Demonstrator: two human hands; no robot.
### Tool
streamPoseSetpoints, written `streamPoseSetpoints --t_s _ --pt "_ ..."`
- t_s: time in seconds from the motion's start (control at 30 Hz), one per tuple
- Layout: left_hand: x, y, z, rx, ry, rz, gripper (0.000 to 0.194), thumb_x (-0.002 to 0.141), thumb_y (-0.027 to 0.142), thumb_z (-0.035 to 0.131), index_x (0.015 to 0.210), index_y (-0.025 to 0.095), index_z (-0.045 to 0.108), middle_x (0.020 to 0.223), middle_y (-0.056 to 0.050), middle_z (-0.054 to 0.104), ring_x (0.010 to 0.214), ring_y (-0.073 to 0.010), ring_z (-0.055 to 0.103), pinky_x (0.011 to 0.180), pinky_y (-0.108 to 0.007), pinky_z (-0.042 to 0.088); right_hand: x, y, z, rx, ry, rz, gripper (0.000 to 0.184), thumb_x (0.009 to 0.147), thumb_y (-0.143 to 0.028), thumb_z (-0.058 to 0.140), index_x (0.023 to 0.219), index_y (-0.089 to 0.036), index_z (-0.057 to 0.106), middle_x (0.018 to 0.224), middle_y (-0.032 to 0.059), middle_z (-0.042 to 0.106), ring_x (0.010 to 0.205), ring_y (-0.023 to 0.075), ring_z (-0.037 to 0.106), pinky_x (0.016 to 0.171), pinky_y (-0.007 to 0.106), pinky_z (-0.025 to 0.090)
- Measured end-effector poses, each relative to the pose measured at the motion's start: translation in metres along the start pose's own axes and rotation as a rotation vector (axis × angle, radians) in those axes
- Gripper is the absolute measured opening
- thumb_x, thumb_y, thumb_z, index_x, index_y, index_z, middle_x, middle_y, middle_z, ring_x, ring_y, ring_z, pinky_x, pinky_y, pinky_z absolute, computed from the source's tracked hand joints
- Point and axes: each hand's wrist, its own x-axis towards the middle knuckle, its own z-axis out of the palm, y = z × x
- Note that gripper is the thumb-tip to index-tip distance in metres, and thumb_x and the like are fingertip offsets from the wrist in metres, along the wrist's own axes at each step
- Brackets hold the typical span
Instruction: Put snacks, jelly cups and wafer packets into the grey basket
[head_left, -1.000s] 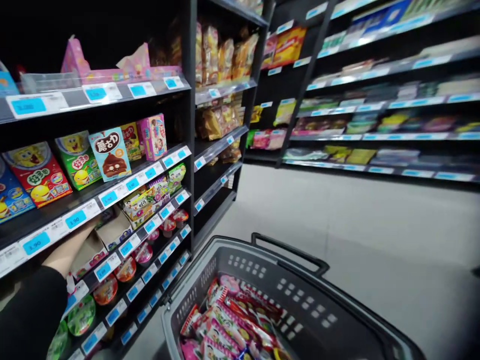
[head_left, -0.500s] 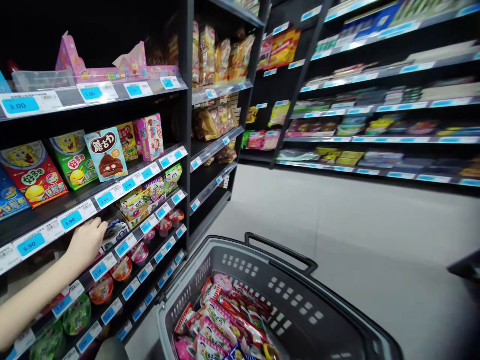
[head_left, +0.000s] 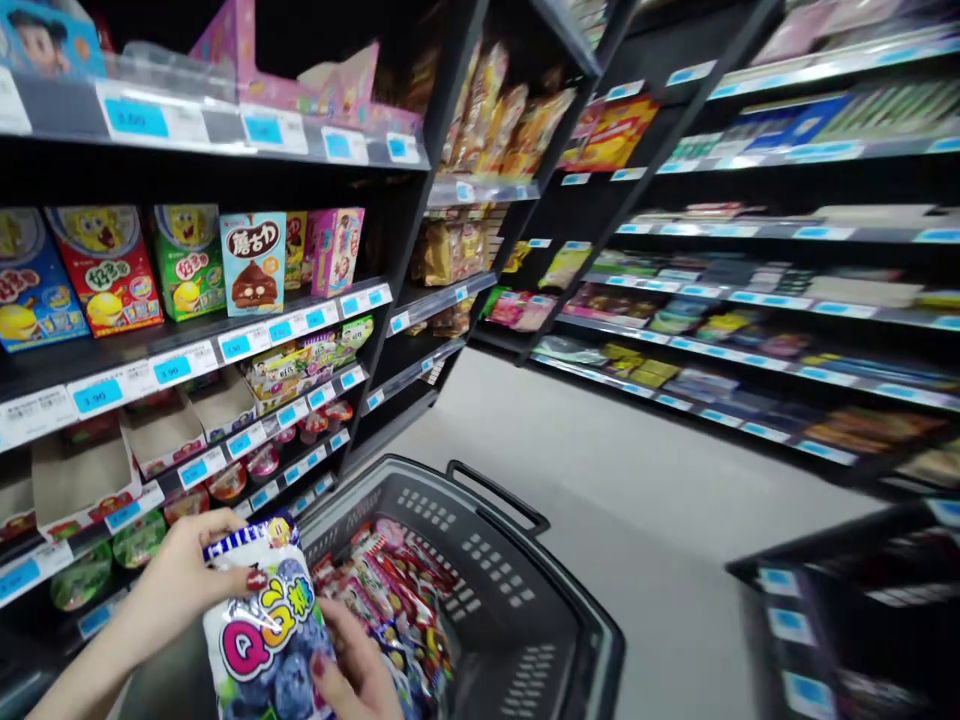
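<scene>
A bag of gummy candy, white and blue with "QQ" lettering and blueberries printed on it, is between my two hands at the lower left. My left hand pinches its upper left side, thumb across the front. On its lower right edge, my right hand closes with the thumb on the front; part of this hand is cut off by the frame. Just right of the bag is a grey shopping basket, with several colourful candy bags heaped inside.
Shelves at the left carry snack boxes, cardboard trays and jelly cups. Bread packs stand farther back. Another stocked shelf unit runs along the right, beyond the grey floor. A dark shelf corner juts in at lower right.
My left hand has come away from the lower shelf with the candy bag, down in front of the basket. My right hand has come into view and grips the bag too. The view has tilted.
</scene>
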Motion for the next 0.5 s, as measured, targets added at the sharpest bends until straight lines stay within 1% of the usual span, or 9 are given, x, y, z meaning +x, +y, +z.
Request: streamPoseSetpoints --t_s 0.07,0.13,0.2,0.27,0.33,0.37,0.43,0.47,0.5 --pt "0.003 -0.008 0.0 -0.121 0.004 -0.026 0.023 0.058 0.018 0.066 0.08 0.016 0.061 0.072 -0.001 0.069 0.065 -0.0194 0.063 0.058 -0.026 0.047 -0.009 0.003 -0.001 0.039 0.057 0.047 0.045 0.063 -0.053 0.069 0.094 -0.021 0.063 0.084 0.0072 0.069 0.078 0.0233 0.065 0.071 0.033 0.052" --pt "0.004 -0.021 -0.002 -0.241 0.031 -0.034 0.03 0.062 0.022 0.065 0.091 0.016 0.058 0.074 -0.003 0.068 0.064 -0.0191 0.063 0.057 -0.027 0.047 -0.015 0.006 -0.002 0.058 0.117 0.065 0.042 0.064 -0.048 0.07 0.094 -0.019 0.063 0.085 0.0079 0.069 0.08 0.0238 0.066 0.073 0.035 0.052" --pt "0.0 -0.038 0.0 -0.38 0.106 -0.012 0.036 0.071 0.032 0.061 0.102 0.018 0.052 0.088 -0.006 0.066 0.077 -0.0223 0.064 0.061 -0.029 0.049 -0.017 0.007 -0.005 0.015 0.148 0.066 0.04 0.068 -0.044 0.069 0.096 -0.017 0.062 0.088 0.0097 0.069 0.083 0.0251 0.065 0.075 0.036 0.052" --pt "-0.01 -0.056 0.008 -0.446 0.253 0.03 0.04 0.076 0.039 0.057 0.11 0.022 0.045 0.113 -0.011 0.059 0.102 -0.026 0.057 0.075 -0.035 0.05 -0.02 0.007 -0.008 -0.122 0.197 0.009 0.036 0.072 -0.04 0.065 0.098 -0.016 0.061 0.09 0.0105 0.069 0.085 0.025 0.065 0.075 0.035 0.053" --pt "-0.026 -0.071 0.023 -0.409 0.349 0.056 0.046 0.076 0.04 0.059 0.116 0.025 0.043 0.133 -0.011 0.044 0.121 -0.0273 0.043 0.092 -0.039 0.042 -0.025 0.01 -0.007 -0.369 0.305 -0.13 0.032 0.074 -0.035 0.063 0.1 -0.016 0.061 0.093 0.0103 0.068 0.084 0.0235 0.066 0.072 0.031 0.054" --pt "-0.035 -0.077 0.032 -0.401 0.341 0.063 0.052 0.074 0.041 0.062 0.119 0.026 0.043 0.137 -0.011 0.039 0.125 -0.028 0.038 0.097 -0.04 0.038 -0.028 0.013 -0.004 -0.524 0.374 -0.227 0.03 0.075 -0.032 0.063 0.1 -0.016 0.061 0.094 0.01 0.068 0.083 0.0229 0.066 0.071 0.03 0.054" --pt "-0.051 -0.086 0.049 -0.55 0.2 0.093 0.066 0.068 0.045 0.067 0.127 0.026 0.041 0.142 -0.009 0.035 0.13 -0.0301 0.03 0.102 -0.041 0.033 -0.037 0.023 0.007 -0.808 0.428 -0.447 0.03 0.075 -0.025 0.063 0.103 -0.018 0.062 0.095 0.01 0.068 0.084 0.0234 0.066 0.073 0.031 0.054" --pt "-0.057 -0.088 0.056 -0.67 0.135 0.086 0.071 0.064 0.047 0.069 0.126 0.025 0.044 0.141 -0.009 0.039 0.131 -0.031 0.03 0.104 -0.04 0.031 -0.041 0.029 0.015 -0.907 0.392 -0.568 0.03 0.075 -0.024 0.062 0.105 -0.019 0.062 0.096 0.0103 0.068 0.085 0.0244 0.066 0.074 0.033 0.055" --pt "-0.061 -0.09 0.06 -0.794 0.087 0.046 0.072 0.061 0.047 0.072 0.124 0.024 0.047 0.136 -0.009 0.045 0.129 -0.0316 0.032 0.105 -0.04 0.03 -0.045 0.036 0.023 -0.97 0.318 -0.683 0.03 0.076 -0.023 0.06 0.105 -0.02 0.062 0.096 0.0104 0.068 0.087 0.0256 0.065 0.075 0.035 0.055"
